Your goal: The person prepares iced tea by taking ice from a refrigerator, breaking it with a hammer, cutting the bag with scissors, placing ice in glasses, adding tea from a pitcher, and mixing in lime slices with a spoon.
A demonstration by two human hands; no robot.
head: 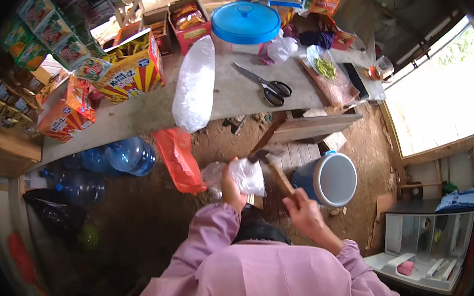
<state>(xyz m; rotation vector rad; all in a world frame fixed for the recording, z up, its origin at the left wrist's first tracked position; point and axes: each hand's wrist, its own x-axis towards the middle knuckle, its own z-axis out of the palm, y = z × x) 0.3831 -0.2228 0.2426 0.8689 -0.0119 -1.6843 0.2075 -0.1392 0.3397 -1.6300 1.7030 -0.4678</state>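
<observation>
My left hand [231, 186] grips a white plastic bag [248, 176] with whitish contents that I cannot make out. My right hand [306, 211] is closed around the wooden handle of a hammer [281, 178]. The slightly blurred hammer head lies over the bag's upper right edge; whether they touch, I cannot tell. Left of the bag there is a clear plastic bag [214, 176], partly hidden by my left hand. Beside it, a red plastic bag [179, 159] hangs below the table edge. A blue bucket with a pale inside [336, 179] stands right of the hammer.
On the table [145, 116] ahead are a long clear plastic bag [195, 86], black-handled scissors [272, 90], a blue-lidded container [246, 24] and snack boxes [129, 73]. Large blue water bottles [123, 158] lie below left. An open wooden drawer [313, 128] juts out; a white rack [424, 254] stands lower right.
</observation>
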